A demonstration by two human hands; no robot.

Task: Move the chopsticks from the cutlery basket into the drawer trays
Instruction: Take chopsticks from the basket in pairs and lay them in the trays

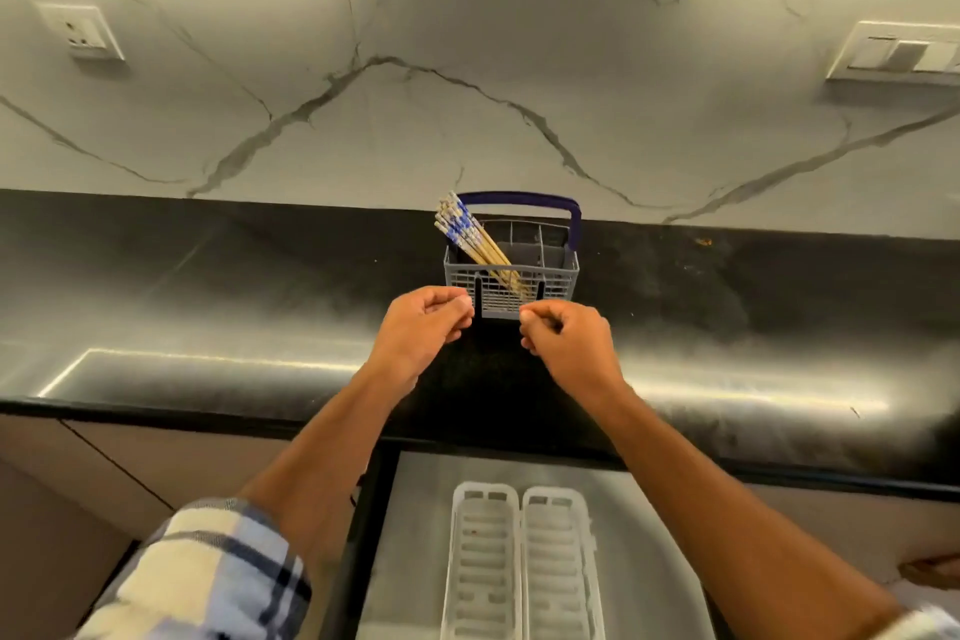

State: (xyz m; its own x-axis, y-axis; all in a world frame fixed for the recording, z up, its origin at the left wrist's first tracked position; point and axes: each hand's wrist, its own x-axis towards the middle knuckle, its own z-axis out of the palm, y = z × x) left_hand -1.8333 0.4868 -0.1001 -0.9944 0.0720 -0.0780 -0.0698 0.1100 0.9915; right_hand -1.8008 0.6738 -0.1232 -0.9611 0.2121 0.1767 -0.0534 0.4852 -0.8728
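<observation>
I am holding both hands out over the dark countertop [208, 276], just short of the cutlery basket [511, 276]. My left hand [423, 327] is hanging with its fingers curled loosely inward and gripping nothing. My right hand [566, 340] is doing the same, fingers folded toward the palm and holding nothing that I can make out, though the folded fingers are hiding the palm, so a small pinch could be escaping me. Neither hand is touching the basket; the two sets of knuckles are sitting just in front of its near wall, one at each front corner.

The chopsticks [470, 242] are standing in the basket beyond my hands, as one bundle. Their long axis is leaning: the plain wooden tips are resting low near the basket's front middle, and the blue-patterned tops are fanning up and away to the left, rising above the rim beside the dark blue handle [519, 199]. Those tops are lying almost straight ahead of my left hand and higher, so I am judging the left hand to be the nearer one for a grasp, reaching forward and up, while the right hand is lying closer to the buried tips.

Behind and below my arms, the drawer [415, 535] is standing open with two white trays [519, 566] lying side by side, their length running toward me. No chopsticks are lying in them yet.
</observation>
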